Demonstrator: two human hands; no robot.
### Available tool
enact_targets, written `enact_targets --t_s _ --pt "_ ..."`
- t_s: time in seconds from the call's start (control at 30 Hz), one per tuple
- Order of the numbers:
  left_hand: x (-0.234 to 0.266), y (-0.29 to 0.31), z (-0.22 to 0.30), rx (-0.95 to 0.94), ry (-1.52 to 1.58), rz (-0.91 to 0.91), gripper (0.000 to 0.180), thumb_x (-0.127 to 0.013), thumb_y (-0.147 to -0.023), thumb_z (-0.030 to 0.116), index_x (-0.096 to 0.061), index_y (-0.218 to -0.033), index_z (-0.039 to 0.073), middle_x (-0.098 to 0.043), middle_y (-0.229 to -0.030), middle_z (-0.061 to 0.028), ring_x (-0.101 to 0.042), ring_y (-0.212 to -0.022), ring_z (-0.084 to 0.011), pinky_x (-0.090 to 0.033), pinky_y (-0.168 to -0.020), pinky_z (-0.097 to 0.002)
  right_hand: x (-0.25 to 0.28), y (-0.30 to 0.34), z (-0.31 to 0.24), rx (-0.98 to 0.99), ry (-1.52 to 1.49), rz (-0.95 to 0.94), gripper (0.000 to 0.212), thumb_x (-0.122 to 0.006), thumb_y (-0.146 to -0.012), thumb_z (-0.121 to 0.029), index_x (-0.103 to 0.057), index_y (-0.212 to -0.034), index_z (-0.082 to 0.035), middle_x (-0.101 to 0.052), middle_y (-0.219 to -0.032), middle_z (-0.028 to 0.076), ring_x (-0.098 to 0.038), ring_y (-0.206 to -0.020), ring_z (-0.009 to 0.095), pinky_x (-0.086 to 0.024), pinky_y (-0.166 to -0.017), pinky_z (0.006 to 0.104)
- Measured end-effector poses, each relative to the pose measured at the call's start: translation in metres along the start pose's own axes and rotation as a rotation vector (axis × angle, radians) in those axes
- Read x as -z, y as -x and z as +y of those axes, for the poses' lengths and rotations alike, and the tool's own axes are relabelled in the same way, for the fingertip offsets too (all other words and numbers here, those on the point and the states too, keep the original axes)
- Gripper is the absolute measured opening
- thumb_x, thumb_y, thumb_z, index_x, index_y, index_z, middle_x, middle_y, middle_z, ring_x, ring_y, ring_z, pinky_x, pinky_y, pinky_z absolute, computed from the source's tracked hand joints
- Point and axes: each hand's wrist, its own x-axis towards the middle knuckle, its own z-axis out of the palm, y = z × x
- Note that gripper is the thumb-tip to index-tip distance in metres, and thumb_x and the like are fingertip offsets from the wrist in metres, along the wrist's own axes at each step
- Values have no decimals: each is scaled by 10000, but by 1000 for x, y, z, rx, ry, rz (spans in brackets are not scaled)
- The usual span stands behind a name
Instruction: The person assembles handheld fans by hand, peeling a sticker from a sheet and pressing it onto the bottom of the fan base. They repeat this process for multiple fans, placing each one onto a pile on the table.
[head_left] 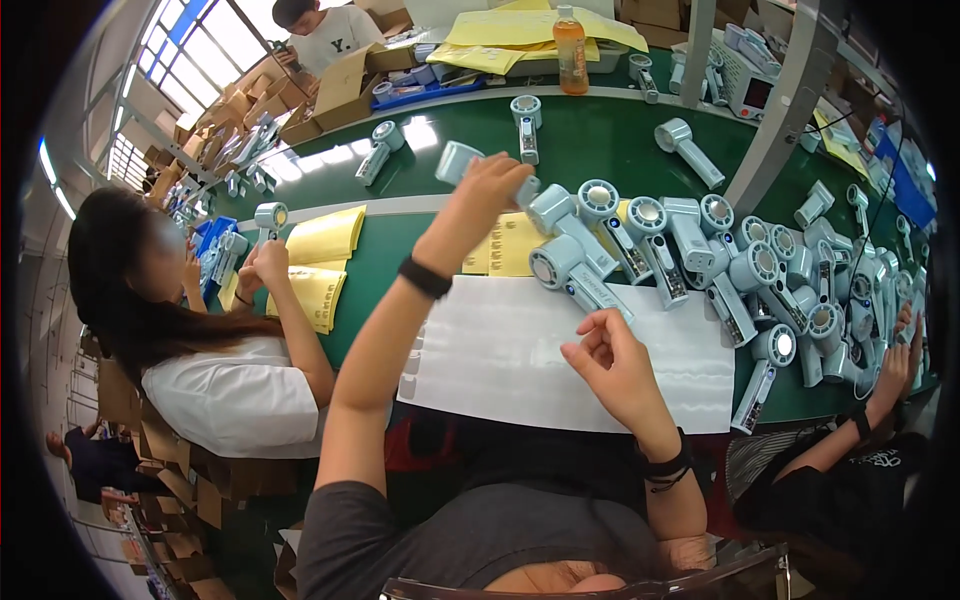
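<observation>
My left hand (490, 185) reaches forward over the green bench, its fingers wrapped round a pale blue handheld fan (457, 162). The round head sticks out to the left of the fingers, and much of the handle is hidden by them. Above a white sheet (490, 345) hovers my right hand (615, 370), loosely curled, thumb apart from the fingers, holding nothing. Just beyond its fingertips lies another handheld fan (557, 263), round head to the left, handle slanting toward me. Several more fans form a heap (765, 265) to the right.
Yellow sheets (510, 240) lie beyond the white one. On the far belt are single fans (526, 115) and a metal post (780, 110). A drink bottle (571, 50) stands behind. One co-worker (230, 390) handles a fan at left; another's hand (893, 370) is at right.
</observation>
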Motion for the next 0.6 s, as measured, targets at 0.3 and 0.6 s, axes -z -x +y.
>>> enact_targets --t_s 0.3,0.6 --pt "-64 -36 -153 -184 -810 -302 335 -560 -890 95 -616 -1207 189 -530 -1319 -33 -411 -1342 -276 -343 -1089 -522 10 11 12 -93 125 -48 212 -707 -868 -139 -582 -1004 -33 -577 -728 6 -511 -632 67 -419 -589 229" --pt "-47 -21 -31 69 -425 14 477 -604 -838 27 -596 -1294 166 -474 -1402 -121 -409 -1340 -320 -353 -1077 -534 107 23 48 41 812 752 336 -710 -819 -79 -577 -1123 -24 -579 -991 125 -587 -836 250 -480 -722 339"
